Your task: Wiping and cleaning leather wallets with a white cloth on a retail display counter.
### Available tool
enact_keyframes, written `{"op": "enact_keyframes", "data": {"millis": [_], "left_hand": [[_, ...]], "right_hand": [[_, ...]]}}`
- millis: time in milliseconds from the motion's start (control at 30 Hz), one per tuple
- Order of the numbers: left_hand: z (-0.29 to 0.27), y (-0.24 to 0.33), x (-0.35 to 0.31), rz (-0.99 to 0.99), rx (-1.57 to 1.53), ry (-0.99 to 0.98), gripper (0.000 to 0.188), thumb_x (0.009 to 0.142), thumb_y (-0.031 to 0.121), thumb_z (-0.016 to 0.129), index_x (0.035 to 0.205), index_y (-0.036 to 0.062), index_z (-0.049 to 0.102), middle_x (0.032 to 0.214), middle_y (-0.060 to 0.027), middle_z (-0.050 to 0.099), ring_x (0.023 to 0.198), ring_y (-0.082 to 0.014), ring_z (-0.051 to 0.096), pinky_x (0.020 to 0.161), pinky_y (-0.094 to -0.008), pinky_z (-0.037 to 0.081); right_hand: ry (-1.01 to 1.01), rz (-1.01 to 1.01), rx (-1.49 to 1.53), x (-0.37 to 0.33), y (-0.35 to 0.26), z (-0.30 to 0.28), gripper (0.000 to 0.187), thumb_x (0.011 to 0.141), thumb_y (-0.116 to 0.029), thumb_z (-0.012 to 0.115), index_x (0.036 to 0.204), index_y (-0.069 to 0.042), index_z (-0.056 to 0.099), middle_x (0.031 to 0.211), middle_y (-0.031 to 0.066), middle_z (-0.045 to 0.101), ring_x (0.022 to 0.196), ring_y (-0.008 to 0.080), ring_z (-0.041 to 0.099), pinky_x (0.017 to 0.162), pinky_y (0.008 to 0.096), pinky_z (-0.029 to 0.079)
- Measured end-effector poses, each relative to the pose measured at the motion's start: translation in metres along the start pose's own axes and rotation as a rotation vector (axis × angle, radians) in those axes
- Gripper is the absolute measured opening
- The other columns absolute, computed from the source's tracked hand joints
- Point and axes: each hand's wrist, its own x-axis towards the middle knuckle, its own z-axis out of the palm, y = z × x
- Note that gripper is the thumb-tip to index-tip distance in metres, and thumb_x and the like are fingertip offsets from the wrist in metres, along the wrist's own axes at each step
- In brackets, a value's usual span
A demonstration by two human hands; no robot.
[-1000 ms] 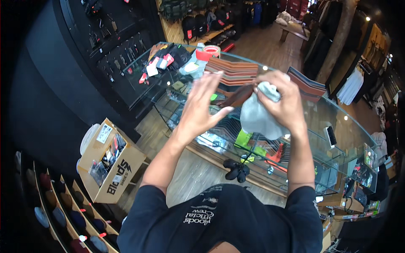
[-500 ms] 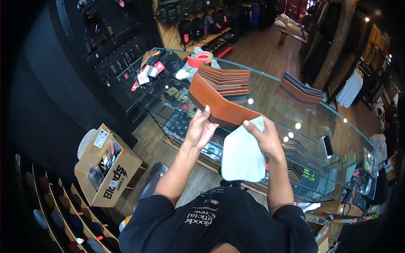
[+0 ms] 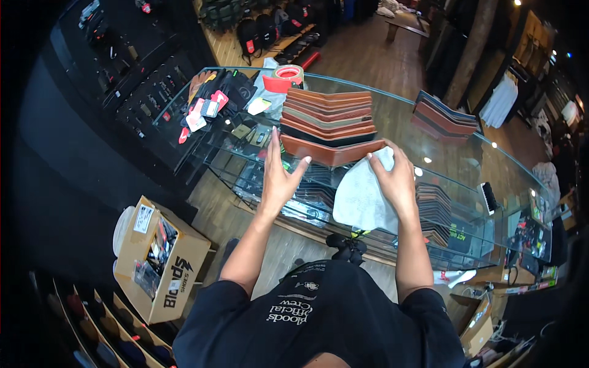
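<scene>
A brown leather bifold wallet [image 3: 331, 152] stands half unfolded on the glass counter, at the front of a row of similar wallets [image 3: 328, 116]. My left hand [image 3: 281, 181] is open beside its left end, thumb and fingers apart; whether a fingertip still touches the leather I cannot tell. My right hand [image 3: 396, 181] is closed on a pale grey-white cloth [image 3: 363, 195], which hangs down below the thumb. The fingers of that hand are at the wallet's right end, partly hidden by the cloth.
Behind the row lies a roll of red tape [image 3: 288, 75]; gloves with tags [image 3: 215, 101] are to its left. Another set of wallets [image 3: 445, 119] stands at the right, with a black brush [image 3: 489, 197] nearer. An open cardboard box [image 3: 161, 257] sits at lower left.
The brown wallet has gone from being held up in both hands to standing at the front of the row. My left hand has let go and opened. The cloth stays in my right hand.
</scene>
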Motion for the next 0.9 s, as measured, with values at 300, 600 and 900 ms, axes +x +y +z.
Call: {"op": "enact_keyframes", "data": {"millis": [300,600,900], "left_hand": [[-0.006,-0.015,0.022,0.04,-0.001,-0.097,0.086,0.091,0.023,0.075,0.156,-0.0069,0.026,0.152,-0.0316,0.043,0.139,-0.0433,0.047,0.114,-0.045,0.038],[-0.005,0.034,0.002,0.351,-0.103,0.097,0.076,0.092,0.003,0.061,0.159,-0.0028,0.024,0.164,-0.0246,0.028,0.153,-0.0389,0.025,0.123,-0.0453,0.023],[0.06,0.09,-0.031,0.451,-0.334,-0.065,0.048,0.09,0.001,0.06,0.138,-0.0033,0.055,0.138,-0.0227,0.06,0.129,-0.0384,0.059,0.11,-0.0428,0.045]], "right_hand": [[-0.031,0.14,-0.103,-0.003,-0.023,0.02,0.053,0.09,-0.037,0.072,0.13,-0.002,0.065,0.114,0.0231,0.07,0.107,0.0422,0.067,0.092,0.0466,0.053],[0.086,0.259,0.015,0.022,0.014,-0.067,0.045,0.09,-0.031,0.075,0.125,-0.003,0.068,0.112,0.0203,0.073,0.103,0.0298,0.072,0.092,0.0388,0.054],[0.136,0.147,-0.718,0.068,0.118,-0.119,0.061,0.089,-0.033,0.071,0.145,-0.015,0.055,0.154,0.0121,0.049,0.118,0.0417,0.064,0.098,0.0512,0.053]]}}
